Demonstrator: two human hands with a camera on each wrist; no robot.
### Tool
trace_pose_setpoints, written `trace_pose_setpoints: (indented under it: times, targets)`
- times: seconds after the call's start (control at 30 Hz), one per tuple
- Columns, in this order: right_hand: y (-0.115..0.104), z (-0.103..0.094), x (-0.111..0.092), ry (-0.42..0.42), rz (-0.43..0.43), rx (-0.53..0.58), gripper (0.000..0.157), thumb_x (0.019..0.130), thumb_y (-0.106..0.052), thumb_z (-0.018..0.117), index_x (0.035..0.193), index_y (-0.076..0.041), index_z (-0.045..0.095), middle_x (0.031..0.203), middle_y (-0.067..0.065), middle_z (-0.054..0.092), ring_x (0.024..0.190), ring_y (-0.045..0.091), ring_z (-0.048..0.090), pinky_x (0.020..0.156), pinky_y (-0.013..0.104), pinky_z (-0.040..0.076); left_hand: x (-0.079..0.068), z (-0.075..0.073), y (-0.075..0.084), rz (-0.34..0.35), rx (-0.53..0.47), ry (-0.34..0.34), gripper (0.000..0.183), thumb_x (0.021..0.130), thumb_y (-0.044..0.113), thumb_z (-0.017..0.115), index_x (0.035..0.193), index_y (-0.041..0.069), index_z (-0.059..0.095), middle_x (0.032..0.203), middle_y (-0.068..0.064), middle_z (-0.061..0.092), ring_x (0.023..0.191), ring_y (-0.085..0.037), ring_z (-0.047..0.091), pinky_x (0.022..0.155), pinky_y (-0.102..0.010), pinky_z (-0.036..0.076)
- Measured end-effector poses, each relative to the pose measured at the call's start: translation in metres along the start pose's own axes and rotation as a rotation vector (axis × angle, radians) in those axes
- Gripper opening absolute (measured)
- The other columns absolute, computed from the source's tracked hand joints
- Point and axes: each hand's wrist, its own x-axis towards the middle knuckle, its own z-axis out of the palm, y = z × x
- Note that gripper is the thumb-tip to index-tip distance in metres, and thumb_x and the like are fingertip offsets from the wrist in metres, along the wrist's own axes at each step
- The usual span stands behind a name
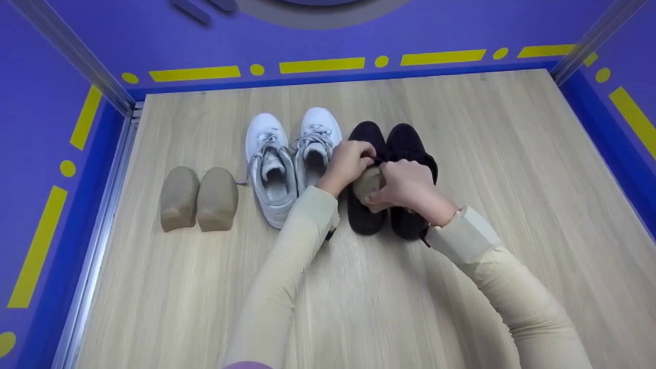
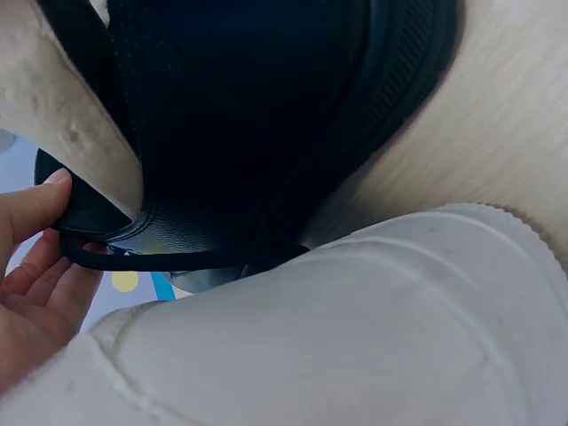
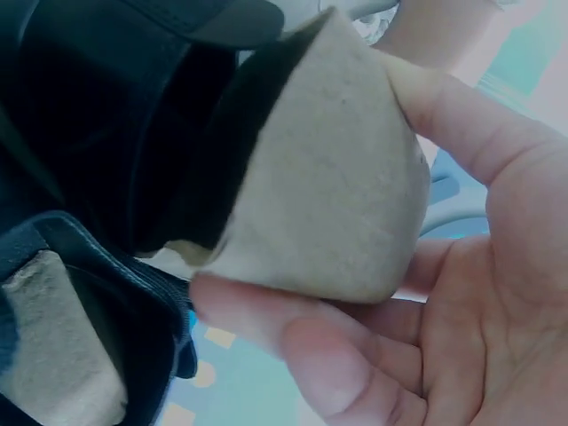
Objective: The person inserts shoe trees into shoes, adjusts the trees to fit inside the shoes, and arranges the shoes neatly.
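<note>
A pair of black shoes stands right of the middle in the head view. My left hand is at the opening of the left black shoe. In the left wrist view its thumb and fingers pinch the tongue, with a dark lace loop beside the fingers. My right hand grips a beige shoe insert, thumb on one side and fingers on the other. The insert's front end is inside that shoe's opening, hidden there. Another beige insert sits in the right black shoe.
A pair of white sneakers with grey laces stands just left of the black shoes. Two more beige inserts lie side by side farther left. Blue panels with yellow marks border the wooden board at back and sides.
</note>
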Motion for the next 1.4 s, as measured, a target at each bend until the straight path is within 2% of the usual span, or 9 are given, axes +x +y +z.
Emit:
trace_pose_setpoints:
  times: [0.13,0.33,0.47,0.57,0.73,1.07,1.4]
  targets:
    - [0.008,0.009,-0.004,0.078,-0.016,0.092,0.057,0.061,-0.06,0.066,0.089,-0.011,0.058,0.079,0.013,0.063,0.073,0.034,0.059,0.05,0.038,0.04,0.0,0.001,0.0,-0.004,0.001,-0.005,0.012,0.083,0.017,0.06,0.091,0.013,0.067,0.094,0.002,0.067,0.089,-0.015,0.06,0.081,-0.027,0.044]
    - [0.026,0.026,-0.008,0.16,-0.093,0.353,0.068,0.067,-0.052,0.067,0.117,-0.009,0.052,0.107,0.015,0.061,0.094,0.034,0.056,0.077,0.046,0.041,0.0,0.001,0.0,0.0,0.013,-0.009,0.012,0.082,0.018,0.06,0.091,0.013,0.067,0.094,0.002,0.067,0.09,-0.016,0.06,0.082,-0.027,0.044]
    - [0.033,0.038,-0.008,0.224,-0.146,0.537,0.065,0.069,-0.046,0.069,0.119,-0.008,0.051,0.113,0.013,0.058,0.101,0.028,0.054,0.084,0.043,0.041,0.0,0.0,0.0,0.006,0.015,-0.009,0.012,0.082,0.017,0.06,0.091,0.013,0.067,0.094,0.002,0.067,0.09,-0.016,0.06,0.081,-0.027,0.045]
    - [0.035,0.046,-0.008,0.267,-0.17,0.605,0.063,0.069,-0.044,0.069,0.119,-0.009,0.052,0.114,0.012,0.057,0.101,0.025,0.054,0.085,0.04,0.041,0.0,0.0,0.0,0.013,0.018,-0.002,0.012,0.082,0.017,0.06,0.091,0.013,0.067,0.094,0.001,0.067,0.09,-0.016,0.06,0.081,-0.027,0.044]
    - [0.032,0.049,-0.007,0.3,-0.185,0.602,0.06,0.071,-0.044,0.068,0.117,-0.008,0.053,0.113,0.011,0.058,0.1,0.024,0.053,0.085,0.039,0.04,0.0,0.0,0.0,0.011,0.014,0.002,0.012,0.082,0.017,0.06,0.091,0.013,0.067,0.093,0.001,0.067,0.089,-0.016,0.06,0.081,-0.027,0.044]
    - [0.025,0.046,-0.002,0.251,-0.111,0.495,0.058,0.073,-0.048,0.064,0.118,-0.013,0.053,0.114,0.01,0.056,0.099,0.027,0.054,0.081,0.044,0.04,0.001,0.001,-0.001,0.012,-0.002,0.009,0.011,0.082,0.017,0.061,0.09,0.013,0.067,0.092,0.002,0.067,0.088,-0.016,0.06,0.08,-0.027,0.045]
    - [0.025,0.048,0.002,0.253,-0.101,0.492,0.06,0.072,-0.049,0.063,0.119,-0.012,0.053,0.115,0.009,0.057,0.101,0.026,0.053,0.082,0.043,0.04,0.0,0.001,0.0,-0.005,0.009,-0.005,0.012,0.082,0.018,0.06,0.09,0.014,0.068,0.093,0.003,0.067,0.089,-0.016,0.06,0.081,-0.026,0.045]
